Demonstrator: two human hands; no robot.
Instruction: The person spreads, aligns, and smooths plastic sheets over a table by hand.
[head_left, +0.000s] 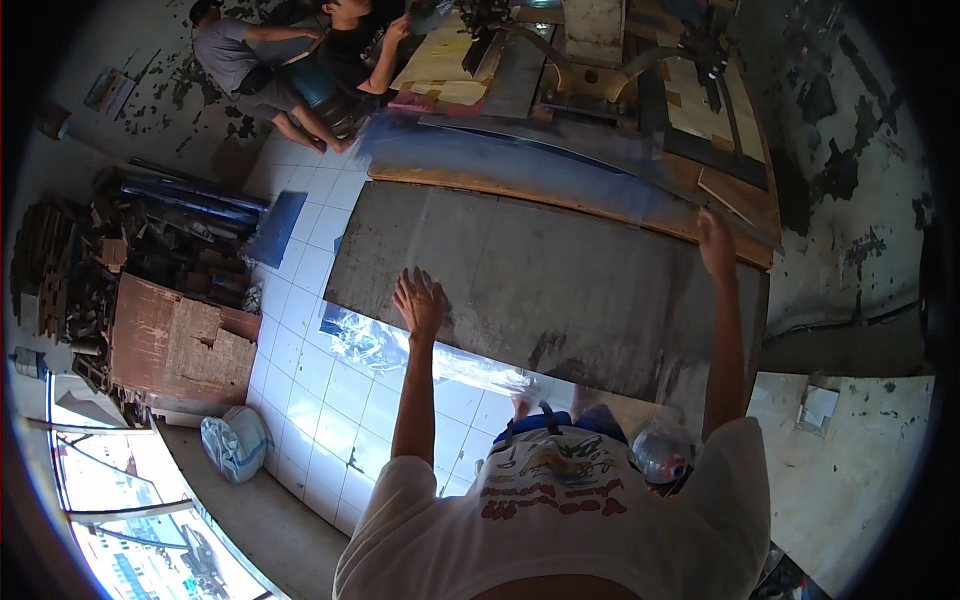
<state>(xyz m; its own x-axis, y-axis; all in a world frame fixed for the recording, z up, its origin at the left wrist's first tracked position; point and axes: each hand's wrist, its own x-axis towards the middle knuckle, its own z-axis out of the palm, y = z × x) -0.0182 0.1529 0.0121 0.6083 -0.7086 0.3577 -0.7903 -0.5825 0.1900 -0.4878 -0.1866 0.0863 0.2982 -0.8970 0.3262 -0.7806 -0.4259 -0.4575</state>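
Over the near left part of a dark grey worn board, my left hand hovers or rests with its fingers apart and nothing in them. My right hand is at the board's far right, close to the right end of a long thin dark bar. Its fingers are blurred, and whether they grip anything is unclear. A bluish see-through sheet, smeared by motion, lies along the wooden edge beyond the board. Clear plastic film hangs at the board's near edge.
A machine with a metal arm stands at the back. Two people are at the far left. Scrap boards are piled at left, near a white sack on the floor. A plastic bag is beside my waist.
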